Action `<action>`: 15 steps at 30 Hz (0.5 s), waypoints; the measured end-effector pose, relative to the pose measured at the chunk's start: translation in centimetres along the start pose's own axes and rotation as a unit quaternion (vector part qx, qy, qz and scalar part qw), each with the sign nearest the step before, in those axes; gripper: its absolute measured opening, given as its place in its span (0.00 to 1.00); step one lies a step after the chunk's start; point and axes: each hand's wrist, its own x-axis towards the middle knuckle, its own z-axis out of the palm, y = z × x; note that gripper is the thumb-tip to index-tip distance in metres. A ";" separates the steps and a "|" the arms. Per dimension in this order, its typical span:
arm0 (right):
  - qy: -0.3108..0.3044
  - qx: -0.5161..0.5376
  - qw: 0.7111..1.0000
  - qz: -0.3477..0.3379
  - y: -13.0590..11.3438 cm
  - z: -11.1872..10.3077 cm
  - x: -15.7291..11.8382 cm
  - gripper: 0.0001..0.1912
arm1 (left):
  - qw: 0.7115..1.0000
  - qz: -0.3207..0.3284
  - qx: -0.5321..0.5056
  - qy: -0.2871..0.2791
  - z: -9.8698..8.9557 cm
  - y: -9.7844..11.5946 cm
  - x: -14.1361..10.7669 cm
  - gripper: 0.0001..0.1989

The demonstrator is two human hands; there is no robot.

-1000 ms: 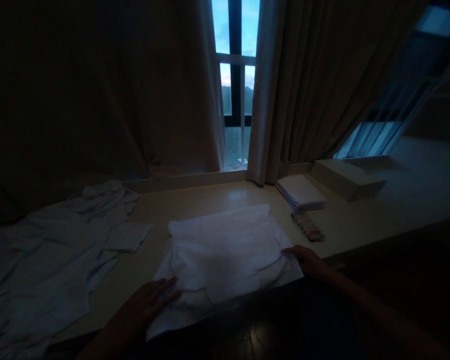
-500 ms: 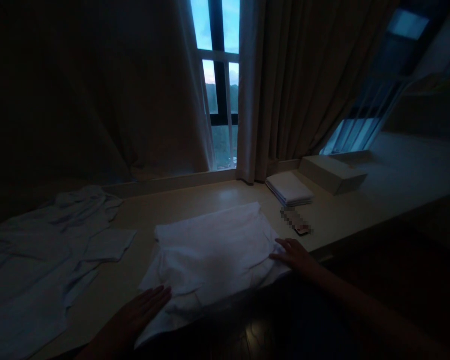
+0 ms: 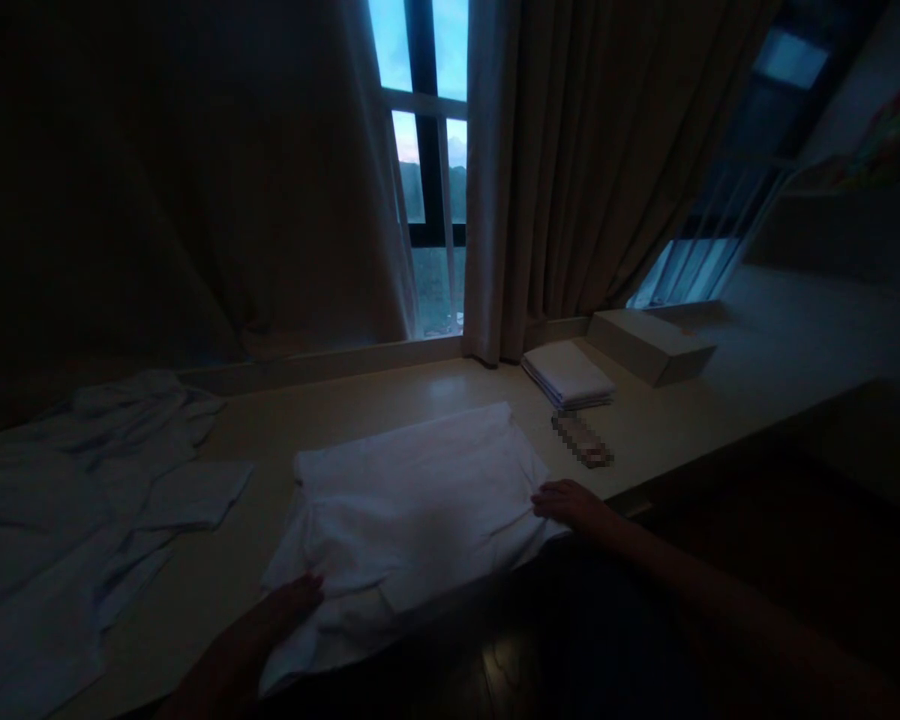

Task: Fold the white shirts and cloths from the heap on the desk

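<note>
A white cloth garment [image 3: 420,510], partly folded, lies on the pale ledge [image 3: 412,385] with its near part hanging at the front edge. At its lower left corner rests my left hand [image 3: 285,610], dark and dim, its fingers laid on the fabric and close together. My right hand [image 3: 566,503] touches the garment's right edge; its fingers look bent over the cloth, and whether they pinch it is too dark to tell.
Rumpled white clothes [image 3: 97,500] spread over the ledge at the left. A folded white stack [image 3: 568,374], a blurred-out flat object [image 3: 583,440] and a pale box [image 3: 652,345] sit at the right. Curtains [image 3: 555,170] hang behind.
The whole view has shifted slightly, so things appear a little further left. My left hand's fingers look closer together; both hands remain at the garment's sides.
</note>
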 end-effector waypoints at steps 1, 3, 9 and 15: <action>0.005 0.011 1.000 -0.002 0.1 0.0 0.0 0.19 | 1.000 0.014 -0.004 -0.002 0.0 0.2 -0.1 0.35; 0.019 0.031 0.999 -0.001 0.4 0.1 0.0 0.19 | 1.000 0.024 -0.014 -0.005 0.2 0.2 -0.3 0.35; 0.071 0.077 0.994 0.040 0.2 0.1 0.1 0.21 | 0.998 0.054 0.019 -0.031 0.5 -1.1 -0.5 0.32; 0.112 0.099 0.984 0.099 0.0 0.3 0.9 0.16 | 0.997 0.037 -0.020 -0.057 0.1 -2.0 -0.7 0.25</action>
